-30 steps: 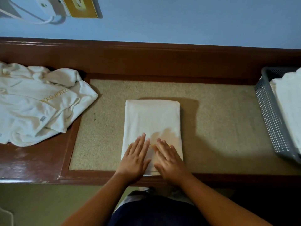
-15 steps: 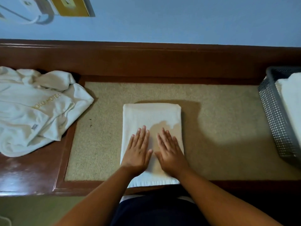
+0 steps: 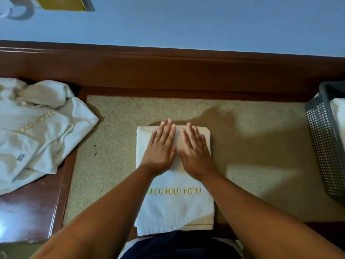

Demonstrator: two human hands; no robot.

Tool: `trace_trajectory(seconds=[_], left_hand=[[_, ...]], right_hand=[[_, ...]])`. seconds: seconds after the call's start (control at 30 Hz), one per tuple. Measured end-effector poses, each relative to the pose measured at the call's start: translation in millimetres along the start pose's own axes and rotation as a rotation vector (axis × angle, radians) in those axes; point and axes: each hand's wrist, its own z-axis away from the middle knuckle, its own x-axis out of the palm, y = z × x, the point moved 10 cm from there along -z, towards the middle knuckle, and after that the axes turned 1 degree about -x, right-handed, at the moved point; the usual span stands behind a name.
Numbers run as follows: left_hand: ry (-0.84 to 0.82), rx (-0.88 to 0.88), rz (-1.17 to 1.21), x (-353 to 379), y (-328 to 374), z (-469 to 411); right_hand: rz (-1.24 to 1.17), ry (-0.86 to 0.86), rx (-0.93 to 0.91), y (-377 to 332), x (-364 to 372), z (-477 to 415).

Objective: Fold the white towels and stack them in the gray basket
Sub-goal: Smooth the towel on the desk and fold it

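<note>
A folded white towel (image 3: 175, 208) with gold hotel lettering lies lengthwise on the beige mat (image 3: 115, 139), its near end over the table's front edge. My left hand (image 3: 161, 146) and my right hand (image 3: 196, 151) press flat on its far half, side by side, fingers straight and reaching the far fold. A heap of unfolded white towels (image 3: 37, 131) lies at the left. The gray basket (image 3: 324, 144) stands at the right edge, holding white towels (image 3: 338, 111) of which only a sliver shows.
The mat is set into a dark wooden table (image 3: 33, 208) with a raised wooden back rail (image 3: 168, 68) against a blue wall. A gold wall socket (image 3: 63, 2) sits high on the left. Bare mat lies between the folded towel and the basket.
Both hands slid away from me along the towel, from its near end to its far half, uncovering the gold lettering. The view shifted, so the basket sits further to the right.
</note>
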Motion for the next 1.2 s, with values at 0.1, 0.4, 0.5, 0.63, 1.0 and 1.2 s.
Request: trace_trajectory(seconds=[0.1, 0.4, 0.5, 0.63, 1.0, 1.2], left_hand=[[-0.062, -0.121, -0.096, 17.7, -39.5, -2.6], [0.005, -0.632, 0.266, -31.5, -143.2, 10.4], [-0.067, -0.69, 0.467, -7.7, -120.8, 75.7], [-0.086, -0.787, 0.634, 30.3, -63.4, 171.1], [-0.111, -0.955, 1.414, -13.5, 18.9, 200.2], [-0.007, -0.913, 1.716, -69.6, 112.9, 164.8]], right_hand=[[-0.031, -0.113, 0.22, 34.6, 23.9, -7.3], [-0.26, 0.074, 0.637, 122.2, -36.7, 8.0], [-0.446, 0.123, 0.791, 102.3, -19.6, 64.0], [-0.603, -0.047, 0.919, 42.6, 33.4, 150.5], [-1.271, -0.27, 0.871, 34.5, -15.5, 168.6], [-1.458, -0.364, 0.891, 72.7, -88.6, 178.1]])
